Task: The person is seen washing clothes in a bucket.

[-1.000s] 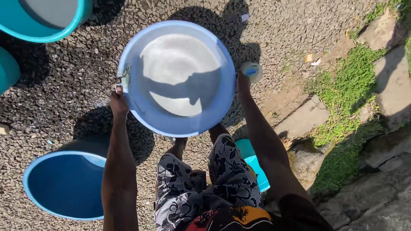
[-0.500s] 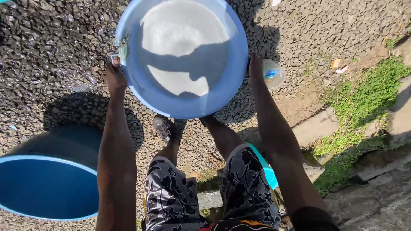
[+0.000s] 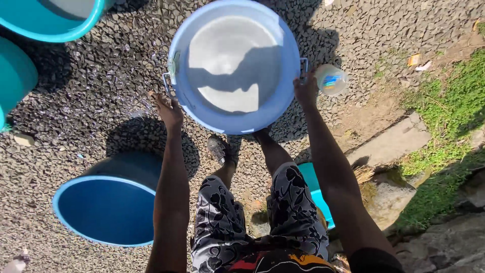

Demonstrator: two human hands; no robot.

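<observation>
The light blue basin (image 3: 235,65) is being held out in front of the person, above the gravel ground (image 3: 101,81), its round mouth facing up toward the camera and its pale bottom lit by the sun, with the person's own shadow falling across it. The left hand (image 3: 169,110) is gripping the basin's left rim just below a small metal handle; the right hand (image 3: 305,90) is clasping the right rim beside the other handle. Both hands are closed on the basin, arms stretched forward.

Compared with half a second ago, the basin is sitting slightly lower and more central in view, and the camera has swung back, so that the two turquoise tubs (image 3: 55,23) at the top left corner are showing again; a second ago they were likewise in view. The grip has not changed on either side, so the basin is still being carried rather than set down or tipped.

Just beside the right hand, a small clear plastic container (image 3: 331,79) is lying on the gravel. Below the left arm a darker blue bucket (image 3: 108,205) is standing on the ground. The person's patterned shorts (image 3: 257,217) and one shoe (image 3: 218,149) are showing beneath the basin, and grass (image 3: 449,101) is bordering the gravel on the right edge.
</observation>
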